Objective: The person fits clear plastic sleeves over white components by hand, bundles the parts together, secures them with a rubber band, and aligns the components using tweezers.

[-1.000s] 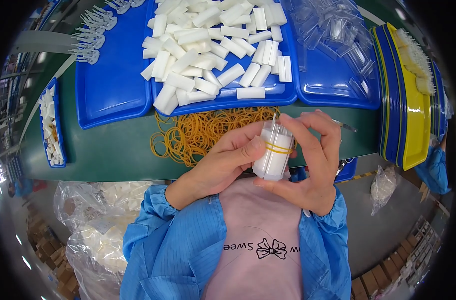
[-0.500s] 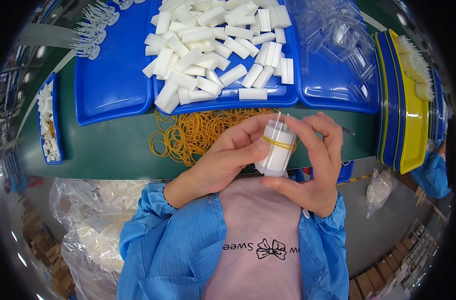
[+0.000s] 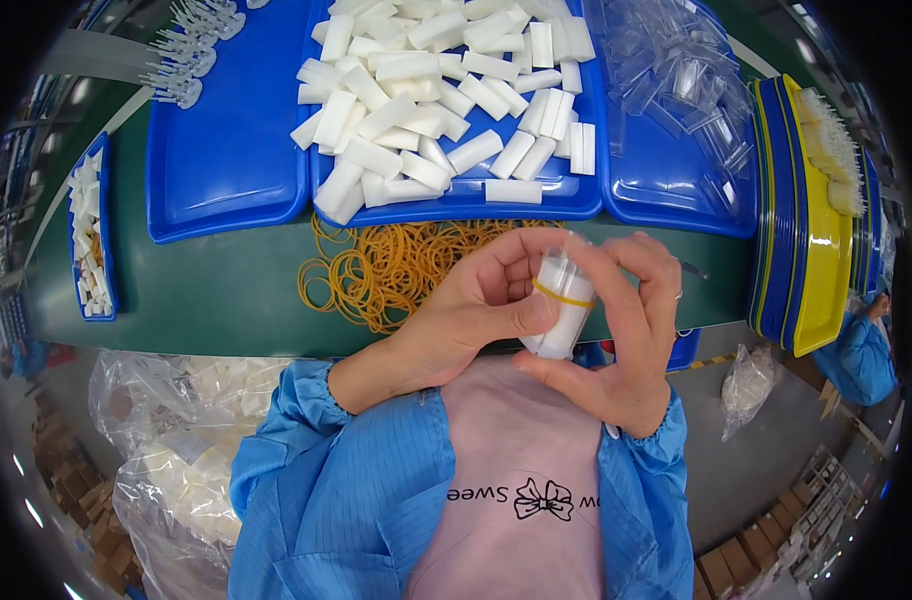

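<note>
Held above the table's near edge is a small bundle of white foam block (image 3: 571, 322) and clear plastic pieces. A yellow rubber band (image 3: 564, 294) runs round its middle. My left hand (image 3: 471, 308) is closed on the bundle's left side, thumb in front and fingers curled behind. My right hand (image 3: 638, 335) spans it from the right, with fingertips at the upper end and thumb by the lower end. Loose rubber bands (image 3: 386, 265) lie in a heap on the green table, just beyond my left hand. My fingers partly hide the bundle's top and back.
Across the table, a blue tray (image 3: 466, 208) holds many white foam blocks. Another tray (image 3: 676, 205) holds clear plastic pieces; a third (image 3: 226, 200) has white pronged parts (image 3: 181, 75) at its edge. Stacked trays (image 3: 826, 290) stand right, a narrow tray (image 3: 113, 250) left. Another person's sleeve (image 3: 856, 355) shows far right.
The bundle has turned slightly in my fingers, and its upper end is now more covered by my right fingertips. The rubber band looks flatter across the front. Both hands keep hold.
</note>
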Demonstrator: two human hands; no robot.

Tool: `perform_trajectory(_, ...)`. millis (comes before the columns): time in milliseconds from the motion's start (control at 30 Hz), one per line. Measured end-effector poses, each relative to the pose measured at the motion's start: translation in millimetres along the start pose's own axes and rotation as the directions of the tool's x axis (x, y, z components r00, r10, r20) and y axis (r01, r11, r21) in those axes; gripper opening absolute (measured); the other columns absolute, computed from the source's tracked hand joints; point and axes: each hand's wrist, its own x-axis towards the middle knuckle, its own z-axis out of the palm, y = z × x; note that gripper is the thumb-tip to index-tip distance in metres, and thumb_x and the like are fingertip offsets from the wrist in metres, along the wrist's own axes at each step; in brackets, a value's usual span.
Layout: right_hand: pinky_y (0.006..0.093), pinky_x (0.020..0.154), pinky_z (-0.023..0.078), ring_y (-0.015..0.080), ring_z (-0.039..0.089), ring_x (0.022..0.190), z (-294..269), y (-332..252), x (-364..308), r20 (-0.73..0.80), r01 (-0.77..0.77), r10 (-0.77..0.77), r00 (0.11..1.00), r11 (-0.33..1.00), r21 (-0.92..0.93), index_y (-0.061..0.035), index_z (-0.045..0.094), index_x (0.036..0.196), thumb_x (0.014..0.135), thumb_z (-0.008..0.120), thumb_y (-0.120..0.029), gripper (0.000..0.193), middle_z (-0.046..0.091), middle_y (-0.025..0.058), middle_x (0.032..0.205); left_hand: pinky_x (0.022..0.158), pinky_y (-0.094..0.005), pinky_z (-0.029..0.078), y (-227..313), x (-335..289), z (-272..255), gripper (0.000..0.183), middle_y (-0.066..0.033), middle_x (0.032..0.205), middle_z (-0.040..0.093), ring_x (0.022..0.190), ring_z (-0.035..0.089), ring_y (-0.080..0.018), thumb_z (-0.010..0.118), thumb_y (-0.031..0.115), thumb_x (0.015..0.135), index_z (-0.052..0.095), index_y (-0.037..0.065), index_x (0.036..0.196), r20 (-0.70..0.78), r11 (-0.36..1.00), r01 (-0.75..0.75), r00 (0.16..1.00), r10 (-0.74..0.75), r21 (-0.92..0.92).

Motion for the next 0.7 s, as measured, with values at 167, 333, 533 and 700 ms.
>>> perform_trajectory(167,0.0435,0.085,0.037,0.0285,0.048,0.094,2.7,1.1,-4.3,-0.051,0.024,-0.022,0.998,0.999,0.033,-0.0042,0.057,0.114,0.051,0.081,-0.035,0.074,0.049,0.0107,0.104,0.092,-0.0303,0.043,1.1,-3.4,1.3,0.073,-0.0055,0.121,0.05,0.11,0.051,-0.0155,0.071,0.038,0.077,0.036,0.005,0.132,-0.022,0.967,0.165,0.985,-0.173,-0.194)
perform_trajectory(333,0.0424,0.09,0.036,0.0279,0.047,0.102,-2.0,6.9,-9.1,-0.03,0.064,-0.06,0.998,0.988,0.144,-0.0014,0.052,0.12,0.052,0.082,-0.04,0.083,0.047,0.0136,0.113,0.093,-0.031,0.043,2.6,-7.7,2.7,0.07,-0.0067,0.119,0.053,0.109,0.053,-0.0168,0.073,0.034,0.075,0.04,0.004,0.129,0.025,0.971,0.187,0.982,-0.185,-0.147)
perform_trajectory(533,0.038,0.1,0.031,0.0284,0.041,0.121,-4.9,26.6,-12.0,0.184,-0.277,0.221,0.958,0.536,0.798,0.0037,0.042,0.128,0.059,0.081,-0.042,0.092,0.042,0.0156,0.127,0.094,-0.0315,0.042,3.5,-9.0,7.0,0.074,-0.0077,0.119,0.053,0.11,0.053,-0.0177,0.076,0.031,0.071,0.04,0.003,0.129,0.052,0.981,0.185,0.982,-0.182,-0.059)
perform_trajectory(700,0.0337,0.095,0.034,0.0245,0.045,0.113,-10.0,27.7,-5.7,0.336,-0.321,0.064,0.94,0.508,0.799,-0.0027,0.06,0.107,0.063,0.08,-0.022,0.052,0.045,0.0142,0.123,0.094,-0.0307,0.04,-0.5,-1.3,1.0,0.066,-0.0086,0.122,0.052,0.113,0.05,-0.0171,0.07,0.025,0.078,0.038,0.001,0.131,0.213,0.973,0.232,0.95,-0.23,0.015)
